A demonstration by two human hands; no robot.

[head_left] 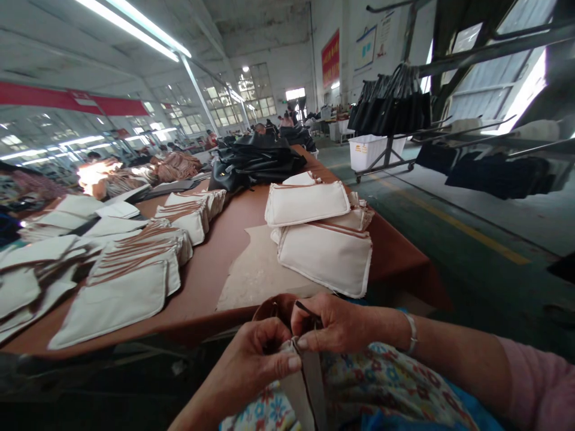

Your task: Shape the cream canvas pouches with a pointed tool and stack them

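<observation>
Left hand (258, 356) and right hand (335, 323) both pinch the pale cloth's (312, 380) top end; its length runs down onto the flowered apron (390, 383), below the tabletop's (209, 269) near edge.

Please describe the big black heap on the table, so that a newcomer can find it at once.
Find the long brown-covered table and look toward its far end. There lies a loose, slightly shiny heap. It is black, unlike the pale stacks before it, and bigger than the dark pile just behind.
</observation>
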